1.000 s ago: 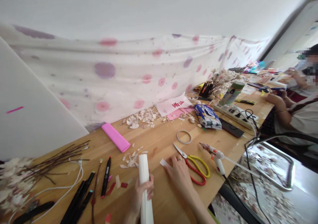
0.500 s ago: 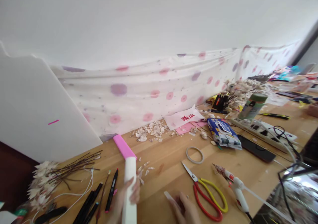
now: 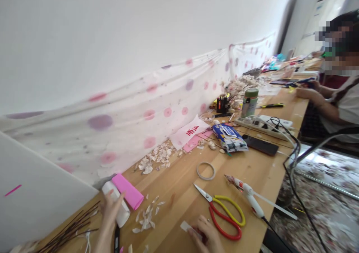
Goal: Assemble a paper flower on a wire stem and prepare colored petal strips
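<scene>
My left hand [image 3: 109, 207] is closed around a white paper roll [image 3: 122, 215], long and flattened, lying on the table against the wall. Right beside it lies a bright pink paper roll [image 3: 129, 191]. My right hand [image 3: 206, 235], low at the front, pinches a small whitish translucent strip [image 3: 184, 226]; its other end is hidden by the fingers. Just right of that hand are scissors [image 3: 226, 216] with one red and one yellow handle, lying open. Between the two hands are loose pale petal pieces [image 3: 146, 218].
A glue gun [image 3: 246, 195] with its cord lies near the right edge, past a tape ring [image 3: 205, 170]. Farther back are a blue packet [image 3: 230, 137], a phone [image 3: 260, 144], a power strip [image 3: 263, 128] and a green-lidded bottle [image 3: 249, 102]. Another person [image 3: 342, 103] sits at right.
My left hand has moved the white roll from in front of the pink one to its left side. The view has turned right, bringing another person into sight. My right hand still pinches the strip.
</scene>
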{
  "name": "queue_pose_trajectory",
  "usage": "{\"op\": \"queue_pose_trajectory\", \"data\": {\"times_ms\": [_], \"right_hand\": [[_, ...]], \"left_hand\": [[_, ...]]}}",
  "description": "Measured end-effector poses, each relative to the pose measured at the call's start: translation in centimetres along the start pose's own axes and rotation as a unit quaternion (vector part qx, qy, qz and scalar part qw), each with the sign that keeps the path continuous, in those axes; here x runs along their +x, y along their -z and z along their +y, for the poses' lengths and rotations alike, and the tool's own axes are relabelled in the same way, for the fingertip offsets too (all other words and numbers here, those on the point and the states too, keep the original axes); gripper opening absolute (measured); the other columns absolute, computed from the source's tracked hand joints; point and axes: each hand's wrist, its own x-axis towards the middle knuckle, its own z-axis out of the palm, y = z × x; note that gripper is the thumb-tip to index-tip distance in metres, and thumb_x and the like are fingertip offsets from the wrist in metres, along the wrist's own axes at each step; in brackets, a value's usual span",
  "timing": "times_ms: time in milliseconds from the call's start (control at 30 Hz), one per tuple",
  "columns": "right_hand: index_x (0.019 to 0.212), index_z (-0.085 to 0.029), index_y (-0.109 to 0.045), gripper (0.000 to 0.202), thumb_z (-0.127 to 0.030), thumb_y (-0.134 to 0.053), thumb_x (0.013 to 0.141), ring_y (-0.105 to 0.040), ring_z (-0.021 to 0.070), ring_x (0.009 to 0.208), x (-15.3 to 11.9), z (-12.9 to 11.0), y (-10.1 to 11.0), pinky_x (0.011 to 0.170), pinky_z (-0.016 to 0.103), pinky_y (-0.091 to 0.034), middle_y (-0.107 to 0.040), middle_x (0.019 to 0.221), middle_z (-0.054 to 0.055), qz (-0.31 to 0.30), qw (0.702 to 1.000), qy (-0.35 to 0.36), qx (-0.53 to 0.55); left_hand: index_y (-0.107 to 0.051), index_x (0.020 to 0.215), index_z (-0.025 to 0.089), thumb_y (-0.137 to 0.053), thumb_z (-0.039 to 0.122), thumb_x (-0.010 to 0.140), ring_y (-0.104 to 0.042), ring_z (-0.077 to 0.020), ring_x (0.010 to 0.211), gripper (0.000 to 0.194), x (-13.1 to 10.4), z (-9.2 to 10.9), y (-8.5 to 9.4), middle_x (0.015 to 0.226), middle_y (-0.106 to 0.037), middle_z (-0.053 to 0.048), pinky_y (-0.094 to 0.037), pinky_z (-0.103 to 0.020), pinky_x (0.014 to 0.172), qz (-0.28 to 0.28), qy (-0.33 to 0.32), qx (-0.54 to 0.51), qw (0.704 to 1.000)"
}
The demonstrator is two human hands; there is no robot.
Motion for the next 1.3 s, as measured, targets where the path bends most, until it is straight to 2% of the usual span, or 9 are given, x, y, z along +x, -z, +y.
{"op": "queue_pose_trajectory", "data": {"times_ms": [100, 233, 400, 567, 733, 900, 1100, 1200, 1300], "right_hand": [[0.061, -0.018, -0.067, 0.054, -0.062, -0.058, 0.091, -0.049, 0.0147, 0.058, 0.7, -1.2, 0.5, 0.055, 0.024, -0.037, -0.052, 0.058, 0.002, 0.014, 0.994, -0.060, 0.087], [0.068, -0.017, -0.072, 0.054, -0.065, -0.059, 0.089, -0.052, 0.0159, 0.061, 1.6, -3.2, 0.7, 0.056, 0.025, -0.038, -0.057, 0.064, 0.003, -0.012, 0.979, -0.118, 0.164], [0.075, -0.017, -0.074, 0.046, -0.061, -0.064, 0.087, -0.058, 0.0182, 0.067, 2.1, -5.1, 1.2, 0.062, 0.027, -0.044, -0.066, 0.071, 0.006, -0.089, 0.975, -0.124, 0.162], [0.095, -0.017, -0.069, 0.050, -0.066, -0.061, 0.087, -0.060, 0.0179, 0.066, 2.1, -5.4, 1.7, 0.061, 0.027, -0.047, -0.068, 0.076, 0.006, -0.144, 0.969, -0.138, 0.147], [0.085, -0.017, -0.068, 0.047, -0.062, -0.059, 0.090, -0.056, 0.0160, 0.064, 2.7, -5.8, 1.6, 0.061, 0.026, -0.044, -0.062, 0.070, 0.002, -0.191, 0.970, -0.121, 0.089], [0.091, -0.018, -0.069, 0.042, -0.057, -0.053, 0.093, -0.060, 0.0182, 0.065, 3.2, -6.7, 1.7, 0.061, 0.027, -0.046, -0.067, 0.072, 0.003, -0.226, 0.968, -0.106, 0.002], [0.101, -0.016, -0.065, 0.030, -0.036, -0.045, 0.091, -0.061, 0.0325, 0.098, 4.1, -4.5, 6.4, 0.091, 0.045, -0.044, -0.067, 0.104, 0.018, -0.121, 0.960, -0.115, -0.224], [0.101, -0.014, -0.062, 0.026, -0.021, -0.047, 0.081, -0.060, 0.0363, 0.100, 4.0, -2.4, 8.8, 0.094, 0.050, -0.040, -0.065, 0.108, 0.023, -0.088, 0.931, -0.145, -0.323], [0.105, -0.013, -0.058, 0.032, -0.014, -0.052, 0.073, -0.062, 0.0353, 0.098, 3.9, -1.0, 9.8, 0.090, 0.045, -0.043, -0.067, 0.101, 0.020, -0.083, 0.902, -0.180, -0.384]], "left_hand": [[-0.069, 0.079, 0.022, -0.088, 0.056, 0.046, -0.067, -0.0380, 0.106, 0.051, -5.1, -2.5, -3.8, 0.090, -0.075, -0.010, -0.051, -0.047, 0.095, -0.073, 0.015, 0.002, 0.997], [-0.076, 0.094, 0.018, -0.084, 0.060, 0.059, -0.073, -0.0329, 0.098, 0.056, -12.5, -4.3, -8.5, 0.098, -0.079, -0.013, -0.056, -0.042, 0.090, -0.185, 0.047, -0.040, 0.981], [-0.076, 0.095, 0.016, -0.078, 0.058, 0.069, -0.072, -0.0293, 0.098, 0.048, -17.0, -4.8, -10.0, 0.098, -0.079, -0.012, -0.055, -0.035, 0.087, -0.189, 0.064, -0.094, 0.975], [-0.076, 0.080, 0.016, -0.081, 0.052, 0.067, -0.071, -0.0249, 0.081, 0.039, -17.3, -5.2, -8.4, 0.081, -0.079, -0.009, -0.054, -0.031, 0.075, -0.167, 0.093, -0.112, 0.975], [-0.077, 0.091, 0.014, -0.083, 0.048, 0.064, -0.073, -0.0263, 0.086, 0.044, -17.0, -5.2, -7.5, 0.090, -0.080, -0.011, -0.055, -0.032, 0.079, -0.192, 0.117, -0.142, 0.964], [-0.078, 0.081, 0.014, -0.084, 0.045, 0.063, -0.072, -0.0246, 0.079, 0.036, -16.6, -5.4, -6.9, 0.084, -0.080, -0.011, -0.054, -0.030, 0.074, -0.191, 0.119, -0.149, 0.963], [-0.076, 0.072, 0.019, -0.086, 0.042, 0.057, -0.073, -0.0225, 0.073, 0.029, -15.6, -7.4, -6.8, 0.074, -0.079, -0.006, -0.055, -0.030, 0.072, -0.119, 0.150, -0.187, 0.963], [-0.076, 0.072, 0.018, -0.086, 0.045, 0.056, -0.073, -0.0230, 0.071, 0.033, -15.1, -8.1, -6.8, 0.072, -0.078, -0.006, -0.057, -0.031, 0.070, -0.097, 0.172, -0.218, 0.956], [-0.078, 0.074, 0.017, -0.088, 0.045, 0.054, -0.073, -0.0230, 0.072, 0.035, -14.7, -8.1, -6.6, 0.073, -0.078, -0.007, -0.057, -0.031, 0.071, -0.092, 0.187, -0.247, 0.946]]}}
